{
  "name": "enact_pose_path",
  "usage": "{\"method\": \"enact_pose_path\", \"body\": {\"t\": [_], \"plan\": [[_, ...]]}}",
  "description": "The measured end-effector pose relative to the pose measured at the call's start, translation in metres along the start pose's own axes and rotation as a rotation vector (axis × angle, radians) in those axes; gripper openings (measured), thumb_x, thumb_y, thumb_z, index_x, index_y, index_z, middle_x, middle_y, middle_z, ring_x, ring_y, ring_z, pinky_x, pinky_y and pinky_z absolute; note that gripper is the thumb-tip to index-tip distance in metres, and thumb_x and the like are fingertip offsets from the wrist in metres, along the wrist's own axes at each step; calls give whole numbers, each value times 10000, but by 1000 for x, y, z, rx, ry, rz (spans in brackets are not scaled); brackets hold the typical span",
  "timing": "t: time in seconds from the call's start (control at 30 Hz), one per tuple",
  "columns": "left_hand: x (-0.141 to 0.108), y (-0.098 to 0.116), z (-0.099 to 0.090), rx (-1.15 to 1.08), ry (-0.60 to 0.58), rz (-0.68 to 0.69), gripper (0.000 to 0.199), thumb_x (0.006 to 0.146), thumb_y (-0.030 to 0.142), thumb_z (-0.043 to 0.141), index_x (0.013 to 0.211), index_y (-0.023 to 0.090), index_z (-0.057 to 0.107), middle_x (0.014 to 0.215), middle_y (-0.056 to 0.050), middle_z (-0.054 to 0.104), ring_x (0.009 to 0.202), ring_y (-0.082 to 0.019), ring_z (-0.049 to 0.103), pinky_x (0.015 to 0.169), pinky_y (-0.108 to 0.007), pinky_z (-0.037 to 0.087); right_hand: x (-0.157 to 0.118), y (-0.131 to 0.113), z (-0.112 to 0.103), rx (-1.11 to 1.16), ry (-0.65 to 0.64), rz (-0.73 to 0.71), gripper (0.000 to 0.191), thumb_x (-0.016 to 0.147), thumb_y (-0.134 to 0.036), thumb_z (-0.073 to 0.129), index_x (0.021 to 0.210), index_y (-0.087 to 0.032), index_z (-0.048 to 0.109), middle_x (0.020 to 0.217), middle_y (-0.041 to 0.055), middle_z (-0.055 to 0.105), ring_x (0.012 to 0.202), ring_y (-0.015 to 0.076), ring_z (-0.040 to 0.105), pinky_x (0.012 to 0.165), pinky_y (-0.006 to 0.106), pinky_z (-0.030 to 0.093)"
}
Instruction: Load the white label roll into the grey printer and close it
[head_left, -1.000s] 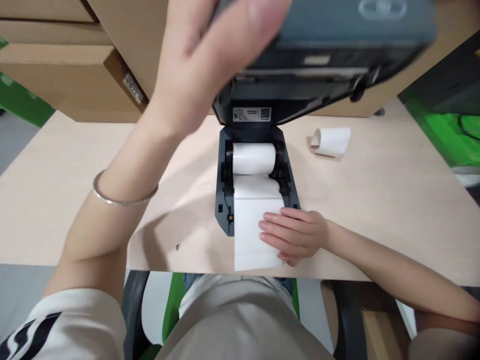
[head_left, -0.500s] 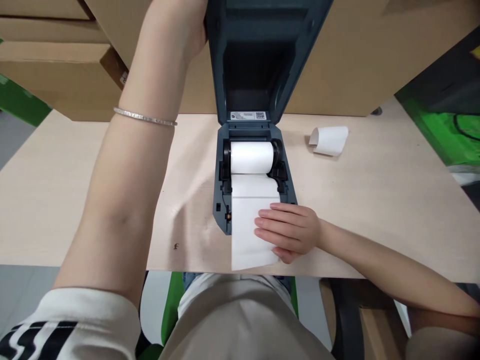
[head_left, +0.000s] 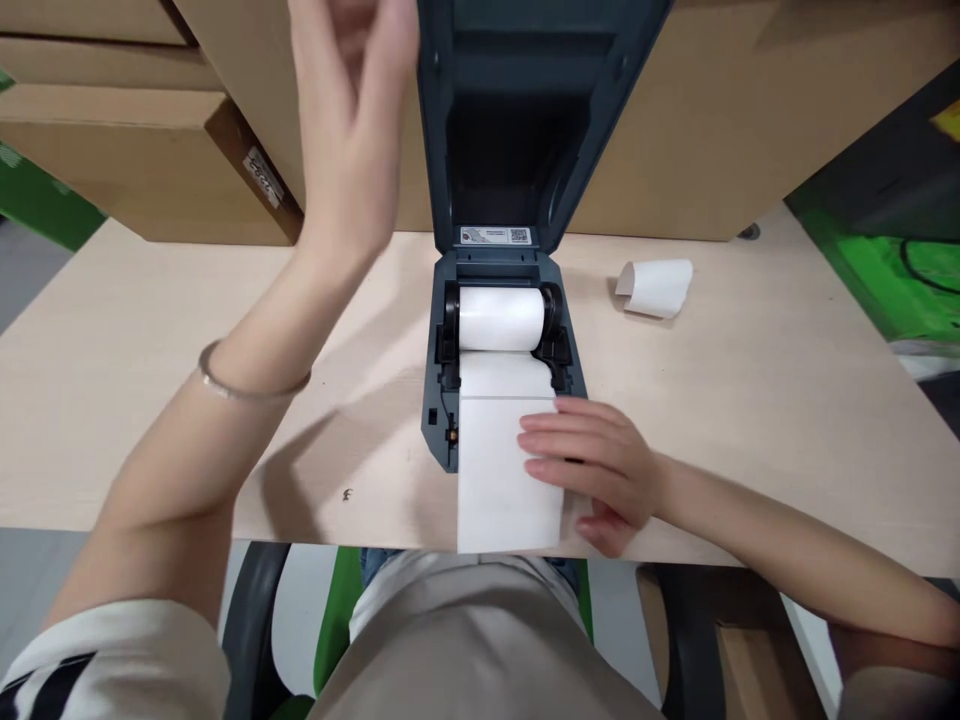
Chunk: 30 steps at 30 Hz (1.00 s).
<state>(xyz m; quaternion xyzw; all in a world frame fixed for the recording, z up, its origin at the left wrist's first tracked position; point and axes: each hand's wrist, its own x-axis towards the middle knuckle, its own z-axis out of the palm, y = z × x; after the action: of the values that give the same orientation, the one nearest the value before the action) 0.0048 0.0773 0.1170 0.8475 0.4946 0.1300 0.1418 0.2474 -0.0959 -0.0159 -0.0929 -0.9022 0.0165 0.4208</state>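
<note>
A dark label printer stands on the table with its lid raised. Inside it sits a white label roll, and its strip runs forward past the table's front edge. My right hand rests its spread fingers on the strip's right side. To the left of the raised lid is my left hand, blurred and cut off by the top edge, so its fingertips are partly hidden; whether they touch the lid I cannot tell.
A curled white paper piece lies on the table to the right. Cardboard boxes stand at the back left, and a large cardboard surface rises behind the printer. A chair armrest shows below.
My left hand has come down and left into view, its forearm lower, away from the lid's upper side. My right hand has shifted slightly right, and the strip's end lies a little lower.
</note>
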Motion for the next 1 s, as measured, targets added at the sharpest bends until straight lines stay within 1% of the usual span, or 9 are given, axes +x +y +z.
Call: {"method": "enact_pose_path", "body": {"t": [0.13,0.2,0.33,0.4,0.5,0.63,0.8,0.9,1.0], "plan": [[-78,-2,41,-53,5,-81,861,937,630,364,1580,56,375,1009,-63,790,1025,-246,779,788,-312,527,32,27,-23,-30,-57,202,257,956,-187,553,1208,-177,602,1162,71,713,1144,171,682,1035,348,570],[-104,1,56,-81,-9,-125,879,923,594,488,1617,88,305,880,-33,793,879,-227,787,752,-300,530,49,50,-25,-114,-173,312,309,957,-246,594,1258,-178,616,1204,83,701,1151,216,668,1021,405,565],[-116,2,74,-118,-107,-308,982,881,526,588,1651,70,182,661,12,732,609,-215,701,611,-295,478,75,91,-7,-293,-499,391,536,907,-434,630,1309,-79,635,1238,164,680,1183,328,628,1166,561,397],[-115,-2,80,-181,-152,-325,913,891,445,556,1650,81,200,608,31,698,547,-210,658,568,-300,452,83,100,4,-343,-630,409,546,841,-460,667,1226,-73,664,1121,158,702,1046,315,651,1087,521,426],[-114,-8,91,-248,-84,-270,815,899,348,485,1635,84,254,564,39,662,520,-212,633,558,-312,454,92,103,15,-359,-710,438,454,747,-438,696,1045,-96,670,964,118,709,832,244,634,959,433,441],[-116,-13,103,-244,-7,-229,760,917,338,449,1613,72,298,598,14,692,555,-223,654,574,-313,472,92,103,19,-341,-672,465,474,677,-403,715,1032,-96,653,978,118,701,906,277,645,992,444,430],[-116,-16,110,-169,47,-239,752,919,366,452,1606,86,324,624,-4,707,554,-240,649,576,-327,484,91,100,9,-389,-437,422,598,684,-391,743,1194,-103,624,1143,134,673,1124,330,622,1103,515,432],[-116,-14,110,-156,84,-213,725,920,357,449,1588,91,361,624,-2,706,560,-238,651,630,-339,520,98,89,-17,-439,-340,439,585,717,-462,772,1183,-136,635,1177,127,683,1127,322,638,1103,520,459],[-117,-7,103,-171,42,-197,728,923,343,435,1597,85,342,644,-2,709,593,-236,667,671,-344,541,97,75,-60,-482,-220,483,649,761,-597,766,1240,-182,627,1272,110,667,1159,306,645,1053,454,493]]}}
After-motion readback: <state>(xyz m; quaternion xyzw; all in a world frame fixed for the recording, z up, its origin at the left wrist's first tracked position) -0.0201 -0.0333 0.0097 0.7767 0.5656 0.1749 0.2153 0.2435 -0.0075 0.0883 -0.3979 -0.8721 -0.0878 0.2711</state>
